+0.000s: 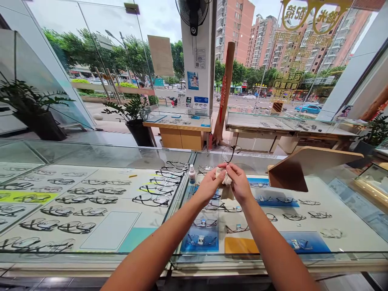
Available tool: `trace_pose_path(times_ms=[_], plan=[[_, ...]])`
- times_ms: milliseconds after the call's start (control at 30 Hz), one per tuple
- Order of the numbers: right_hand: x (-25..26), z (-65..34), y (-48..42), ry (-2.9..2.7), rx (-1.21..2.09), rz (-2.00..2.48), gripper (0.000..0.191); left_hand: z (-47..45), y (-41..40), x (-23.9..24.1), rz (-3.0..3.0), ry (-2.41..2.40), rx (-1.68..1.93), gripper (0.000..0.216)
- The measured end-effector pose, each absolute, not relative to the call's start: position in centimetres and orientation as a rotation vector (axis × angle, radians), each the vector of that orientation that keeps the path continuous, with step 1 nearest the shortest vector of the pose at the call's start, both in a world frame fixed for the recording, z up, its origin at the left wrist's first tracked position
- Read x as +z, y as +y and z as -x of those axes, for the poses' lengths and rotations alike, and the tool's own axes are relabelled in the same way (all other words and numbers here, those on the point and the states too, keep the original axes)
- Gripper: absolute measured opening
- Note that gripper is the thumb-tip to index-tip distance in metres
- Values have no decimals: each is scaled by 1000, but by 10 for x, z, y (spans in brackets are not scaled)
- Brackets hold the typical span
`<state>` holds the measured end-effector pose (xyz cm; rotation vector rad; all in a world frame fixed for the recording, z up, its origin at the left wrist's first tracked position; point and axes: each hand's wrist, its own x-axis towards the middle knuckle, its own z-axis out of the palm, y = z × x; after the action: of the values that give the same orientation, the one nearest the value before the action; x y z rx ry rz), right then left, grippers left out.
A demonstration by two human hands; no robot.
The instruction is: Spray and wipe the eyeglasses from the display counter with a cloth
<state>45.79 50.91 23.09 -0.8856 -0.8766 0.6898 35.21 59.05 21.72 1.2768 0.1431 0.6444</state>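
Note:
A pair of thin dark-framed eyeglasses (233, 153) sticks up above my fingertips, over the glass counter. My left hand (209, 186) is closed on a pale cloth (227, 193), its thumb pressed against the bunched fabric. From the other side, my right hand (240, 184) pinches the same cloth, its fingertips meeting those of the left. The lower part of the eyeglasses is hidden between the fingers and cloth, so which hand bears their weight is unclear. A small white spray bottle (192, 175) stands upright on the counter, just left of my left hand.
Under the glass counter (169, 258) lie rows of eyeglass frames (87, 191). To the right, a brown-backed tilted panel (286, 176) stands on the counter. Beyond are a wooden display case (181, 137), a leaning wooden post (224, 93) and potted plants (138, 129).

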Motion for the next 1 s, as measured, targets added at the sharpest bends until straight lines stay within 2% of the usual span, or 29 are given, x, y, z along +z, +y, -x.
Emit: trace_pose_path(times_ms=[133,333,533,800,1000], plan=[[230,-455,510,-974,570,959,28,-354,591,215,-1242,177,681,66],[230,-458,510,-843,645,941,30,-349,596,218,-1267,134,631,63],[233,-452,508,-874,609,894,22,-350,593,218,-1261,186,696,62],[229,-461,507,-857,658,884,27,-345,603,221,-1375,120,614,59],[231,-462,504,-918,679,909,26,-347,595,219,-1431,174,748,58]])
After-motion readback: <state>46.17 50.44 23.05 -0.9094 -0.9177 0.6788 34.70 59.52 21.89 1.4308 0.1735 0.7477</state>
